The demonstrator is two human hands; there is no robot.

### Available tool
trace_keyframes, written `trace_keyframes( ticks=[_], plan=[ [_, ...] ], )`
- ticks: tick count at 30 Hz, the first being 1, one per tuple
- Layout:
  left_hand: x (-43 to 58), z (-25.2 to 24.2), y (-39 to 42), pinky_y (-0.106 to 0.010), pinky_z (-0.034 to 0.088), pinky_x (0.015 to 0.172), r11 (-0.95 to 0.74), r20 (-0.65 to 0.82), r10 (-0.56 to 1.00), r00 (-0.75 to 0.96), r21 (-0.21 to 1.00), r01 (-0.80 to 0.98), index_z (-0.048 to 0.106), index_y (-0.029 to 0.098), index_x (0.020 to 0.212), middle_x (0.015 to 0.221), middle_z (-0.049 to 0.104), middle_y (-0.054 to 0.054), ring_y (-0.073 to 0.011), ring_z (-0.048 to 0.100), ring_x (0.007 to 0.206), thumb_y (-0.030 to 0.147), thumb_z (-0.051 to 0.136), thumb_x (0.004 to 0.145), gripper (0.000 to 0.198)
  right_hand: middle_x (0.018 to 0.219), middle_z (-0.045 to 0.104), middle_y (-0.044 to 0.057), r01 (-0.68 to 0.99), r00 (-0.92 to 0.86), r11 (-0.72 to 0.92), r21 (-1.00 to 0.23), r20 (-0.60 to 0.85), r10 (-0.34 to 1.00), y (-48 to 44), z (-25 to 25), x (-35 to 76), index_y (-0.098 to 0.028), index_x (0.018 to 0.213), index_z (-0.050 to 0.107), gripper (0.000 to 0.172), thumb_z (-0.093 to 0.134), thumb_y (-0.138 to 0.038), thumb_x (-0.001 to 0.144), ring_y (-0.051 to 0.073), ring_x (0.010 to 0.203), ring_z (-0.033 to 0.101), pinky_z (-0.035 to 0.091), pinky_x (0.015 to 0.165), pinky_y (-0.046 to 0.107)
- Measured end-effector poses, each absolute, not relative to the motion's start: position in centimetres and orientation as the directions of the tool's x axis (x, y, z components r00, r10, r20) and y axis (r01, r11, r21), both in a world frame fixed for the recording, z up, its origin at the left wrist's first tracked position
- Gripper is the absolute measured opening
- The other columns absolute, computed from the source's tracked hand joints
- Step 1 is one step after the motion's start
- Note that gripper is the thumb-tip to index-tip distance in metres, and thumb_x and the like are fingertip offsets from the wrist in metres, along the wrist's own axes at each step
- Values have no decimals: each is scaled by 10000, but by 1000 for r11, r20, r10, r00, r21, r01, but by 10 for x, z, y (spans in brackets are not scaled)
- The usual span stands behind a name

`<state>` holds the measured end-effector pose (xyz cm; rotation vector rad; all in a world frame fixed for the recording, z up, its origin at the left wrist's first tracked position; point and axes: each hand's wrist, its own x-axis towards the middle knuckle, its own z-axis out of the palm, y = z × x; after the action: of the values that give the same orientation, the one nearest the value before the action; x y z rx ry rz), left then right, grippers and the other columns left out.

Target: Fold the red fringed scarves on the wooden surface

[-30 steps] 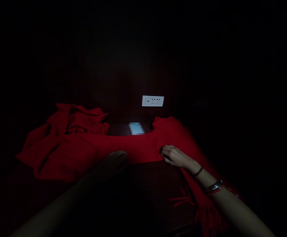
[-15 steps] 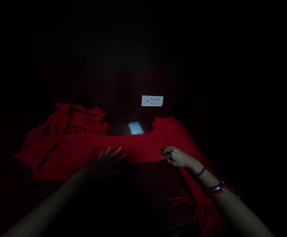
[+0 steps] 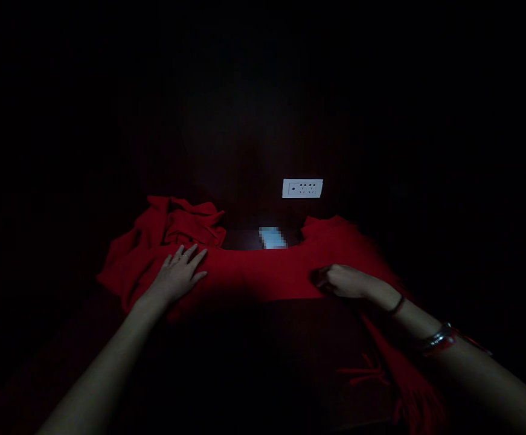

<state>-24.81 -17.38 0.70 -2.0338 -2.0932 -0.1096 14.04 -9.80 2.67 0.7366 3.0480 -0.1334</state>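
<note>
A red scarf point(image 3: 263, 272) with fringed ends is spread across a dark wooden surface. Its middle forms a fairly flat band, while the left part lies in a crumpled heap point(image 3: 190, 223). My left hand point(image 3: 179, 277) rests open on the scarf beside that heap, fingers spread, a ring on one finger. On the band's right side, my right hand point(image 3: 342, 281) is closed with curled fingers at the cloth; shadow partly hides the fingertips. From there the scarf runs toward me, and its fringe point(image 3: 419, 405) hangs at the lower right.
Behind the scarf lies a bright, pixelated rectangular object point(image 3: 272, 238). A white socket plate point(image 3: 302, 188) is set in the dark wall above it. Deep shadow covers most of the surroundings.
My left hand has moved left and farther from me over the scarf. My right hand keeps about the same place on the cloth. The whole view has shifted, so things appear farther right.
</note>
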Motion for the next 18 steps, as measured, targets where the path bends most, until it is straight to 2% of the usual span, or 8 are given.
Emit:
trace_keyframes(
  ticks=[3, 5, 8, 9, 11, 13, 15, 18],
  plan=[
    [-263, 5, -176, -573, 255, 956, 173, 105, 981, -165, -76, 982, 214, 198, 1392, 1439, 201, -163, -393, 171, 1296, 567, 352, 803, 709, 1042, 607, 100, 424, -892, 898, -120, 118, 437, -104, 36, 90, -134, 1057, 609, 310, 401, -130, 828, 150, 911, 561, 423, 829, 282],
    [-268, 1, -176, -581, 241, 957, 147, 49, 988, -144, -46, 988, 163, 205, 1402, 1451, 152, -167, -392, 134, 1305, 588, 352, 794, 743, 1104, 569, 110, 386, -894, 911, -148, 183, 409, -113, 32, 55, -133, 1165, 541, 345, 405, -195, 854, 158, 982, 532, 416, 863, 291],
    [-265, -1, -176, -562, 200, 989, 27, 101, 995, -24, -30, 999, 202, 215, 1392, 1460, 127, -151, -377, 85, 1317, 556, 401, 792, 718, 1075, 571, 102, 363, -913, 920, -146, 142, 382, -127, 13, 21, -140, 1165, 529, 350, 459, -219, 831, 165, 950, 541, 446, 813, 279],
    [-261, 0, -177, -532, 205, 1003, -53, 139, 989, 56, -28, 998, 253, 216, 1376, 1450, 163, -144, -360, 110, 1317, 539, 428, 789, 693, 1062, 576, 98, 371, -913, 918, -140, 126, 388, -131, 6, 16, -142, 1157, 531, 344, 465, -213, 826, 166, 937, 547, 452, 802, 278],
    [-249, 5, -179, -430, 268, 1004, -264, 173, 949, 262, -14, 964, 392, 221, 1295, 1376, 316, -118, -296, 265, 1267, 507, 487, 772, 604, 1079, 572, 101, 400, -899, 905, -141, 134, 418, -133, -5, 18, -144, 1189, 501, 364, 449, -208, 834, 169, 950, 546, 448, 820, 285],
    [-236, 11, -182, -343, 351, 942, -435, 128, 894, 430, 15, 900, 504, 215, 1167, 1226, 467, -83, -234, 429, 1127, 475, 553, 737, 504, 1123, 557, 105, 411, -885, 898, -156, 167, 434, -132, -11, 26, -147, 1235, 455, 391, 423, -221, 853, 169, 988, 536, 434, 859, 294],
    [-225, 15, -185, -306, 405, 853, -498, 44, 867, 497, 30, 866, 560, 199, 1047, 1081, 547, -63, -206, 509, 983, 410, 591, 719, 391, 1122, 558, 101, 389, -895, 909, -150, 171, 411, -129, -13, 37, -151, 1195, 488, 350, 406, -229, 864, 164, 994, 535, 429, 871, 295],
    [-221, 17, -188, -276, 425, 753, -493, -41, 869, 493, 4, 870, 584, 190, 906, 953, 585, -45, -183, 540, 858, 247, 552, 730, 188, 1072, 574, 95, 351, -922, 932, -85, 140, 360, -126, -14, 49, -152, 1060, 571, 268, 397, -211, 865, 164, 989, 537, 427, 871, 296]
  ],
)
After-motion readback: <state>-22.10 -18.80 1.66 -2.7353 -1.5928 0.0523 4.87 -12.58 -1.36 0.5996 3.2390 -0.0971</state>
